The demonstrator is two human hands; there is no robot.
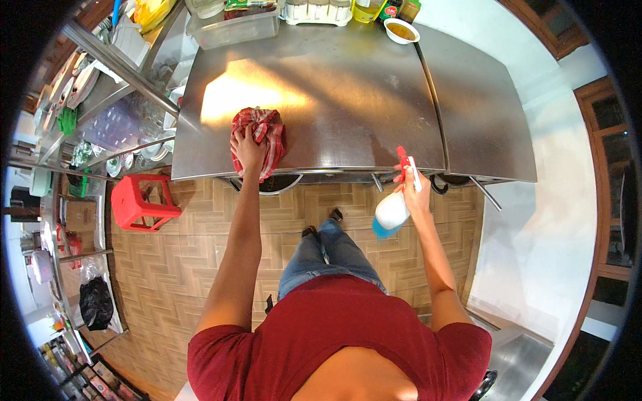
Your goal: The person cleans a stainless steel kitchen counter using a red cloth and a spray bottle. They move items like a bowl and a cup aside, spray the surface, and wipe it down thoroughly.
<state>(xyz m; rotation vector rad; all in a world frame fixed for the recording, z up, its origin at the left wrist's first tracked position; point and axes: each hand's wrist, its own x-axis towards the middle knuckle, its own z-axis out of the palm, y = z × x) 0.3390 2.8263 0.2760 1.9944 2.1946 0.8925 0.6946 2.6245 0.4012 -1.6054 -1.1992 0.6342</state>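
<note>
A red and white checked cloth lies bunched on the stainless steel tabletop, close to its front edge. From above, my left hand presses on it with the fingers curled into the folds. My right hand grips a spray bottle around its neck, just off the table's front edge. The bottle has a red and white trigger head, a white body and a blue lower part. Its nozzle points toward the tabletop, and some of my fingers are hidden behind the trigger head.
Along the back stand a clear plastic bin, a rack of condiment jars, several bottles and a white bowl of brown liquid. Left are metal shelves with dishes and a red plastic stool. A white wall bounds the right.
</note>
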